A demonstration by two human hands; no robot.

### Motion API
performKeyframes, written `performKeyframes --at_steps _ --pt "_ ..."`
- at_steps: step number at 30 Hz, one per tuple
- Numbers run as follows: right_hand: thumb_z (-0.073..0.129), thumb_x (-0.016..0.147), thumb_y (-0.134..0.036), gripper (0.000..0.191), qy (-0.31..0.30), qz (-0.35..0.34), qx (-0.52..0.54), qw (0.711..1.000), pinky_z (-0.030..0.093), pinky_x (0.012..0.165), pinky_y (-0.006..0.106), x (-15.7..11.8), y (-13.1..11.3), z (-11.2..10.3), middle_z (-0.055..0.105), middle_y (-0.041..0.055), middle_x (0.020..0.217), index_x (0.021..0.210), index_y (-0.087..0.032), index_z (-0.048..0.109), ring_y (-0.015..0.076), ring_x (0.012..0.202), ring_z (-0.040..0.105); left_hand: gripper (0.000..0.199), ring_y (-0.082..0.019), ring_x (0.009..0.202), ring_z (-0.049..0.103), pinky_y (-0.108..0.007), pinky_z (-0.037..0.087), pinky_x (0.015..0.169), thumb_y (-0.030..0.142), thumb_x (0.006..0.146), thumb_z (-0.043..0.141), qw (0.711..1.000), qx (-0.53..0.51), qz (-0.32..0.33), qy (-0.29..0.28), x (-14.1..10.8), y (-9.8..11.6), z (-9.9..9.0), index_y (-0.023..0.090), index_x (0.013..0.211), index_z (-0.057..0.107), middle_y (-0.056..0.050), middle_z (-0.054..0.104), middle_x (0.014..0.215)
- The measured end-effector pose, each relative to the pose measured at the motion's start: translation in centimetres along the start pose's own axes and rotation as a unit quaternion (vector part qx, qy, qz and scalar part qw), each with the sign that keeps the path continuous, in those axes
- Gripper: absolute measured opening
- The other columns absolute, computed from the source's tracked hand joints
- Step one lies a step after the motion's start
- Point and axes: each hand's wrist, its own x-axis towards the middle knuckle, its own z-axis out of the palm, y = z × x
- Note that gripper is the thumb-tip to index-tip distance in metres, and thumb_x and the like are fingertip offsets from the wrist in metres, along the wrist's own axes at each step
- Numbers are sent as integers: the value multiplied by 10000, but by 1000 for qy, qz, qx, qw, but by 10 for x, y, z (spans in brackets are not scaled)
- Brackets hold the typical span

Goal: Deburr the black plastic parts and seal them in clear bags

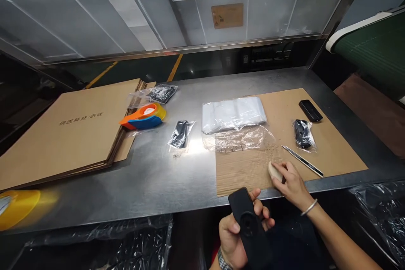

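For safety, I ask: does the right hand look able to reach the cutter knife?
Probably yes: the cutter knife lies near the right hand, nothing visible between, though its fingers hold a pale object.

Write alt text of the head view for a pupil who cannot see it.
At a metal table, a person's left hand holds a black object and the right hand a small pale object. A cardboard sheet bears a knife, a black piece and a bagged black piece; farther left are clear bags, a tape dispenser and stacked cardboard.
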Motion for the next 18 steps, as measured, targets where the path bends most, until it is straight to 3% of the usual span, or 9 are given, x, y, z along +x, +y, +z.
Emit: performKeyframes --at_steps 6,10,12,14,16,18 --pt "517 799 -283 415 34 4 -68 997 442 791 478 5 27 12 463 128 958 1177 -115 543 286 928 457 718 -217 1015 512 -369 333 937 204 498 429 996 -74 -35 33 1 7 -7 61 1196 521 -95 626 1030" --pt "511 824 -335 454 67 2 -80 995 417 812 510 0 8 4 462 142 994 1227 -126 495 302 956 442 676 -221 1024 522 -372 353 922 216 515 441 999 -22 -28 35 3 7 -6 103 1174 542 -92 619 1070" --pt "467 862 -326 427 55 -4 -24 998 432 821 466 -6 -14 -5 477 128 1012 1256 -160 459 272 961 466 633 -234 960 554 -391 384 879 195 562 489 994 97 13 57 2 2 -4 137 1191 525 -90 620 1048" --pt "432 891 -313 405 -1 -18 76 997 463 806 386 -14 -38 -15 502 106 1034 1280 -201 423 222 936 511 608 -243 947 560 -401 394 870 186 655 551 947 293 77 105 -1 -4 -5 180 1256 455 -91 598 1088" --pt "485 868 -357 486 -61 -45 156 985 486 781 330 -23 -60 -21 524 98 1077 1318 -216 368 201 922 541 642 -261 1107 478 -403 337 958 212 735 584 849 488 133 151 -5 -10 -7 205 1331 346 -108 491 1266" --pt "563 818 -386 591 -87 -55 199 975 484 811 329 -29 -74 -23 534 105 1132 1336 -214 337 215 975 543 672 -257 1284 287 -391 201 1061 250 773 583 758 611 150 173 -9 -13 -9 199 1367 274 -110 322 1415"
